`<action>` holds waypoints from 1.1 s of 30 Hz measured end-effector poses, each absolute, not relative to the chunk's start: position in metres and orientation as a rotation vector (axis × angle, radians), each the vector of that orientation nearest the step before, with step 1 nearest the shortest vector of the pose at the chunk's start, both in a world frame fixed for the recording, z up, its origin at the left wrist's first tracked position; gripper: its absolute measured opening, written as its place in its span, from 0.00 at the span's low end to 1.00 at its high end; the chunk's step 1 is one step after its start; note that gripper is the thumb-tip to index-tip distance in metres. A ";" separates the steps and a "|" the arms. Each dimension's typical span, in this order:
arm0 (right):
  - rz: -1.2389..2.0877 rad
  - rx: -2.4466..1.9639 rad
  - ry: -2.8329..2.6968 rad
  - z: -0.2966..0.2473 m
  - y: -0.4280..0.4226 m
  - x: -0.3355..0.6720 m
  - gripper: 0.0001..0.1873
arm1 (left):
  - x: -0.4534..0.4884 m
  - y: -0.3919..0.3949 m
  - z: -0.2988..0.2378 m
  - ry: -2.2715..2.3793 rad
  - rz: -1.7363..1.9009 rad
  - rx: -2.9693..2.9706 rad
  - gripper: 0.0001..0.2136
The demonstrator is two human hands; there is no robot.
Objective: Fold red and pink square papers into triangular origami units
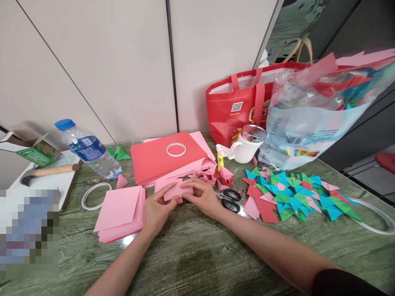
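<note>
Between my two hands is a small folded piece of pink paper (173,192). My left hand (160,207) pinches its left end with thumb and fingers. The fingers and thumb of my right hand (202,198) close on its right end. Just left of my left hand lies a stack of pink paper squares (119,209), its top sheet slightly askew. Behind the hands are red sheets (154,154) with a roll of tape (176,149) on top. Scissors with black handles (231,200) rest right beside my right hand, near small folded pink pieces (226,174).
Folded colored paper pieces (296,193) are heaped at right, beside a large tape roll (375,218). A white mug (245,148), glue stick (220,162), red bag (222,111) and plastic bag (296,131) stand behind. A water bottle (89,148), tape roll (96,195) and hammer (52,170) are at left.
</note>
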State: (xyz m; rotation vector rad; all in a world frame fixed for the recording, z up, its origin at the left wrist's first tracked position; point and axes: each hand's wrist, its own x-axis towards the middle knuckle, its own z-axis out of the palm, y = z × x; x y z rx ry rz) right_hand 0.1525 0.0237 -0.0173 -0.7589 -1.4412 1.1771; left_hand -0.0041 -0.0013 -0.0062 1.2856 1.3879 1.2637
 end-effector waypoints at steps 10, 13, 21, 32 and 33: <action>1.176 -0.805 -1.354 -0.023 0.031 0.155 0.11 | -0.004 -0.002 -0.006 1.126 1.310 1.199 0.19; 1.154 -0.822 -1.340 -0.022 0.031 0.154 0.11 | 0.000 -0.001 -0.003 1.004 1.356 1.182 0.16; 1.057 -0.822 -1.229 -0.020 0.029 0.152 0.22 | 0.002 -0.002 -0.001 1.214 1.582 1.108 0.10; 0.834 -0.709 -1.682 -0.006 0.017 0.154 0.07 | 0.005 -0.003 0.002 1.253 1.530 1.117 0.20; 0.835 -0.699 -1.692 -0.006 0.017 0.154 0.09 | 0.005 -0.003 0.001 1.246 1.527 1.115 0.20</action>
